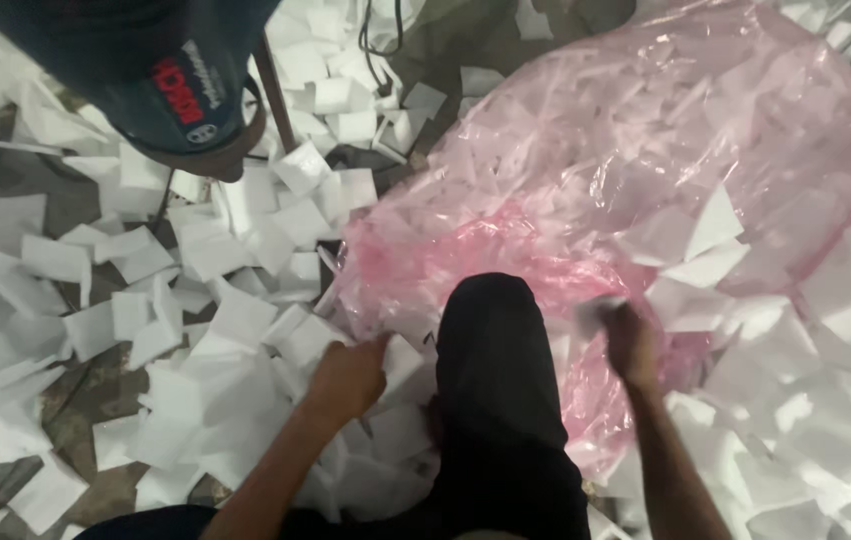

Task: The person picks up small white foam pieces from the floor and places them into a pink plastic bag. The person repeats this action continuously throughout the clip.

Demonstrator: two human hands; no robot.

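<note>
- While the right hand (pixel 634 345) was clenched on a blurred white foam piece (pixel 596 312), it hovered over the mouth of the pink plastic bag (pixel 646 150).
- The left hand (pixel 346 380) pressed into the white foam scraps (pixel 226 400) on the floor (pixel 96 385); whether its fingers gripped any, I could not tell.
- The thin bag seemed liable to sag shut, spilling pieces beside it.
- A blue power tool (pixel 146 70) lay beyond the left fingers.

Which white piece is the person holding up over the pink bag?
The blurred white piece pinched in the right hand, above the pink plastic bag. The other loose pieces lie flat on the floor, and the left hand only presses on those.
</note>
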